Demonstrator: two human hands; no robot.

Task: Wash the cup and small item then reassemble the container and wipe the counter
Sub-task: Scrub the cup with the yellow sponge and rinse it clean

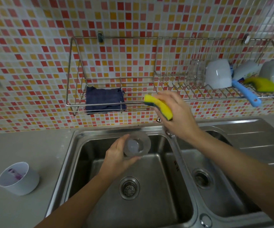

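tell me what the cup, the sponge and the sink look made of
The cup: clear, see-through wall, so glass or hard plastic; cannot tell which. The sponge: soft yellow foam with a dark green scouring layer, bent in the grip. The sink: likely stainless steel, brushed grey finish with dull reflections.

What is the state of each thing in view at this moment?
Clear cup: held by left hand above the sink.
Yellow sponge: gripped by right hand, lifted.
White container: open on counter, purple traces inside.
Blue cloth: lying in wire rack.
White mug: resting tilted on rack.
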